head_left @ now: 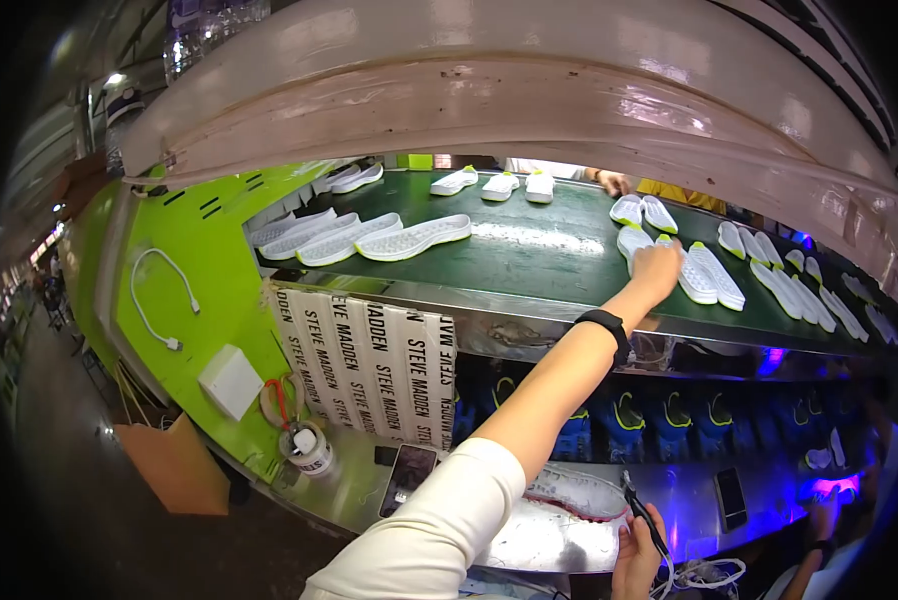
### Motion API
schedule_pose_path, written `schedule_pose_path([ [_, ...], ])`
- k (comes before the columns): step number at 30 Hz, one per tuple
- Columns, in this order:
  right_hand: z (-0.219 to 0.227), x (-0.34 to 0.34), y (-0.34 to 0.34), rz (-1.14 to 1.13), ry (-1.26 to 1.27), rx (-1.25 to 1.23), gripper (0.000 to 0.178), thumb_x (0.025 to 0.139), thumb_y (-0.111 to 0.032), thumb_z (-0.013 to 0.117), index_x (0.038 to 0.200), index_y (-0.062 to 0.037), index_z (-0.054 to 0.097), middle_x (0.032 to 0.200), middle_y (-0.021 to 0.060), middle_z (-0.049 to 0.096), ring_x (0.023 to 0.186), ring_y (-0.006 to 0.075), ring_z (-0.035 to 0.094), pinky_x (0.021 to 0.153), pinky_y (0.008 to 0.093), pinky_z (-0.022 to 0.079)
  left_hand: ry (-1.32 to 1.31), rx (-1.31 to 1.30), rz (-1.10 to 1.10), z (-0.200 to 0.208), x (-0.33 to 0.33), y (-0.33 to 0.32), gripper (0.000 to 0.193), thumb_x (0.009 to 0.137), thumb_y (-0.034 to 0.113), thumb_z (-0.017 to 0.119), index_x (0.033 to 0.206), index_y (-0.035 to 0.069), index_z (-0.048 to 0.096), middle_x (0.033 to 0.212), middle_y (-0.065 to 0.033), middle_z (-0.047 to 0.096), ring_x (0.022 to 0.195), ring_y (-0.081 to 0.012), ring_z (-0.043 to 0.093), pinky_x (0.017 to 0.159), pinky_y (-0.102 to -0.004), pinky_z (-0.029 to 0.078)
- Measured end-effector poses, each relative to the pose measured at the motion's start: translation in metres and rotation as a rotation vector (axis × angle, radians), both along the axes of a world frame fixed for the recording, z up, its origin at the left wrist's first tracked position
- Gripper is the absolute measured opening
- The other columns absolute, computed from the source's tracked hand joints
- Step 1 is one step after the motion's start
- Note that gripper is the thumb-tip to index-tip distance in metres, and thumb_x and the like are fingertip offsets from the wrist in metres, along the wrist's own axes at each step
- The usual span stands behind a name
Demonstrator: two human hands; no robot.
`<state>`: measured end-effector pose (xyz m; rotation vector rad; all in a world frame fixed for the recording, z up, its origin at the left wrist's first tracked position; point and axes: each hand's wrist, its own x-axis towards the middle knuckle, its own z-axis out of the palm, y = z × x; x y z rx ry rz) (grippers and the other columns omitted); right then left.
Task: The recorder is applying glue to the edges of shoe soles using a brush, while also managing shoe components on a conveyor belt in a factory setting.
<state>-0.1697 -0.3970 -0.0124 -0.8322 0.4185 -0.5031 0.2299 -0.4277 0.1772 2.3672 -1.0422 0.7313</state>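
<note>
I see the left hand [657,272] stretched over the green belt [539,285], with fingers down at a white sole [665,241] with yellow-green tip; the fingers are partly hidden, so I cannot tell whether they grasp it or only touch it. A black band [617,332] goes around this wrist. Just beside the hand, toward 3 o'clock, lies a pair of soles [719,277]; toward 9 o'clock, well apart, lies a row of soles [414,240]. Near 11 o'clock I notice another person's hand [614,182]. Far at 6 o'clock, my right hand [637,555] is closed around a black pen-like tool [645,520]. At its 10 to 11 o'clock, a clear sole piece [581,492] with reddish edge lies on the metal table [544,545]. At its 2 o'clock is a dark phone [731,498], and toward 12 o'clock, farther, blue shoes [624,425] stand on the shelf below the belt.
</note>
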Motion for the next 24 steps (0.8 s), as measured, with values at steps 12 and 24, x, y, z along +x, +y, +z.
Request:
schedule_pose_path([
  [12,0.006,0.009,0.026,0.102,-0.071,-0.081,0.029,0.081,0.001,0.057,0.109,0.0058,0.054,0.084,0.0115,0.060,0.070,0.0177,0.059,0.061,0.0285,0.049,0.841,-0.925,-0.571,-0.014,-0.101,0.248,0.048,0.081,0.010,0.059,0.124,-0.005,0.043,0.103,-0.0141,0.060,0.091,-0.0199,0.061,0.076,-0.0303,0.051],
  [24,0.032,0.032,0.076,0.269,-0.139,-1.114,0.022,0.077,-0.001,0.064,0.099,-0.0011,0.065,0.099,0.0149,0.066,0.090,0.0231,0.064,0.080,0.0307,0.050,2.142,-1.527,-0.952,-0.281,-0.311,0.275,0.059,0.095,0.049,0.031,0.132,0.005,0.042,0.119,-0.0224,0.055,0.095,-0.0368,0.061,0.082,-0.0436,0.052],
])
